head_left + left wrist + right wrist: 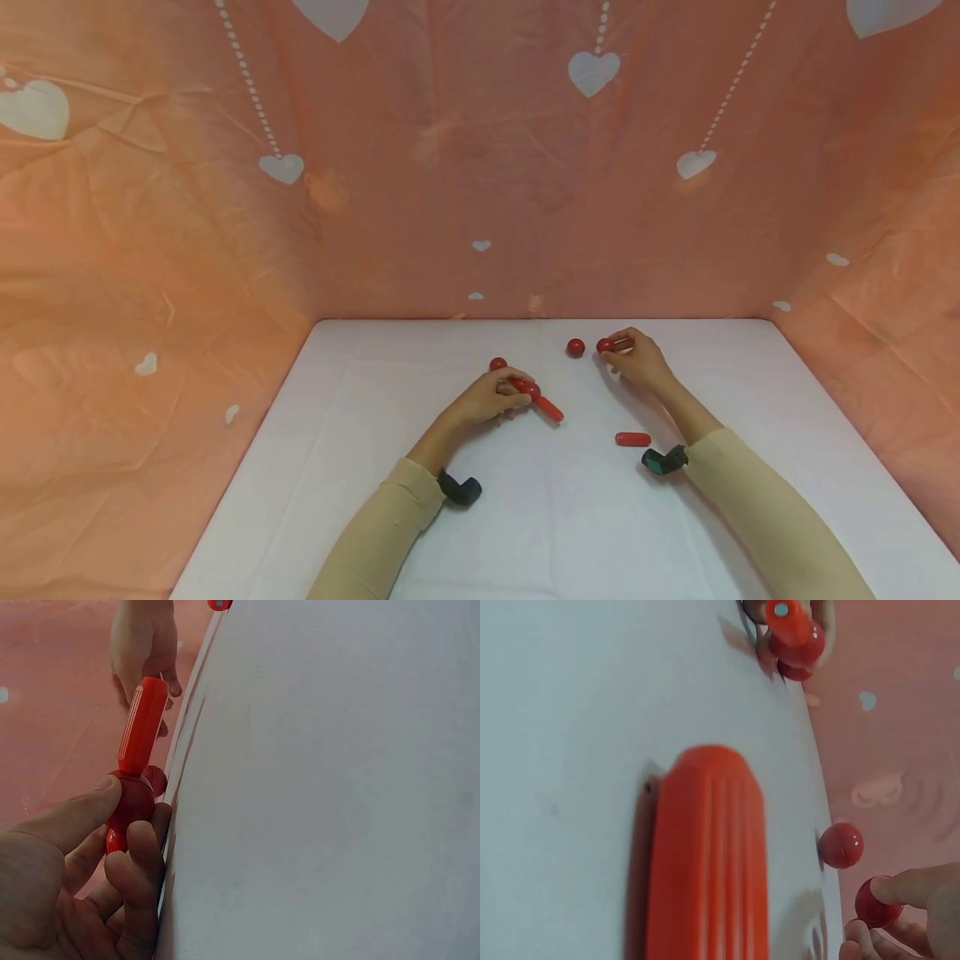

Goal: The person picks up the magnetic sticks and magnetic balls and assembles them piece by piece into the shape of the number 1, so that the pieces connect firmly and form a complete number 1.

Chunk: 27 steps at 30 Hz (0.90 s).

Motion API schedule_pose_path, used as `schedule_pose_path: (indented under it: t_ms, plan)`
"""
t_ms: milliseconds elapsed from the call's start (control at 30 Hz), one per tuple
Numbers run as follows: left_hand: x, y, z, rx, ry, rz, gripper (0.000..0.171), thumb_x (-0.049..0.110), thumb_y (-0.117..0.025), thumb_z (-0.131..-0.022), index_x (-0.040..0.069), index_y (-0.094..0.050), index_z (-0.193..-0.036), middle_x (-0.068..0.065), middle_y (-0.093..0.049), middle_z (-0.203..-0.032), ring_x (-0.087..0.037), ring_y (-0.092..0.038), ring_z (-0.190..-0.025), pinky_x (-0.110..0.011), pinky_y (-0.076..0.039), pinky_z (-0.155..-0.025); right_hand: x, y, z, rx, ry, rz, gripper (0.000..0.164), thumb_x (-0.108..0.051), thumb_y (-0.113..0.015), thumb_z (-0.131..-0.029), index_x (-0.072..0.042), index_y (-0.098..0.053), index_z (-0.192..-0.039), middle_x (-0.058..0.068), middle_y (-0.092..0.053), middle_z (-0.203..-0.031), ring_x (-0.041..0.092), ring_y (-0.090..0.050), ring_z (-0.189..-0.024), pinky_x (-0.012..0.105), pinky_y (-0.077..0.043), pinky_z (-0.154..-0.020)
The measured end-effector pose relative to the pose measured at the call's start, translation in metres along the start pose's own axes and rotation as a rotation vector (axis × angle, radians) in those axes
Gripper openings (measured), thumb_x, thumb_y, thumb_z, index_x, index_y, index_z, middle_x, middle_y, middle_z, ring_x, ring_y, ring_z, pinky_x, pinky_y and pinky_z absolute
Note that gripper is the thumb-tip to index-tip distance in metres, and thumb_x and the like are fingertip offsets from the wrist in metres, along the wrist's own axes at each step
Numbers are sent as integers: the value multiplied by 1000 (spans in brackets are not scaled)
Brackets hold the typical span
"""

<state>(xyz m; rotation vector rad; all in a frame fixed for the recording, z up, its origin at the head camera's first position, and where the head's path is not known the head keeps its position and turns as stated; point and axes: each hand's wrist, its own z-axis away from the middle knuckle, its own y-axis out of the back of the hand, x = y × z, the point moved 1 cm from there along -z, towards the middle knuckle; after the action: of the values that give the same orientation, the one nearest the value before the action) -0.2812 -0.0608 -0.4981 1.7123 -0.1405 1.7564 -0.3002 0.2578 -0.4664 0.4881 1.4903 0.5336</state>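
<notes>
My left hand (486, 395) grips a joined piece of red rods and balls. A ball (133, 802) of it lies between thumb and fingers, with a ribbed rod (142, 724) sticking out beyond. The piece's other ball (498, 364) shows past the knuckles, and the rod between the two balls is partly covered by fingers. At the back of the table, my right hand (637, 360) pinches a single red ball (876, 902) between thumb and fingertips. Another loose red ball (575, 347) sits just left of it.
One loose red ribbed rod (633, 439) lies on the white table (555, 517), near the right wrist's dark camera (664, 460). A second dark camera (460, 489) is on the left wrist. Orange cloth (480, 200) with white hearts hangs behind the table and along its sides.
</notes>
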Motion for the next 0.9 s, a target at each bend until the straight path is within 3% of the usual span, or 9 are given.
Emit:
schedule_pose_path:
  t_ms: [367,633,900]
  plan:
    - [0,0,0,7,5,2,33,25,-77,-102,20,-70,-134,-4,-71,-93,-18,-60,-72,-25,-51,-64,-10,0,20,29,78,41,43,-16,-71,-104,3,-56,-139,28,-63,-133,37,-69,-101,24,-56,-74]
    - [2,-1,2,20,8,11,31,23,-77,-102,21,-71,-132,-3,-68,-87,-16,-58,-70,-25,-49,-60,-15,-1,34,44,100,57,46,-17,-72,-104,-1,-56,-144,26,-64,-136,38,-65,-110,35,-58,-88]
    - [2,-1,2,14,3,8,32,24,-77,-102,20,-70,-134,-3,-68,-87,-16,-58,-70,-25,-49,-60,-16,-5,46,18,107,30,46,-18,-75,-103,-3,-58,-142,23,-66,-134,36,-66,-110,23,-56,-79]
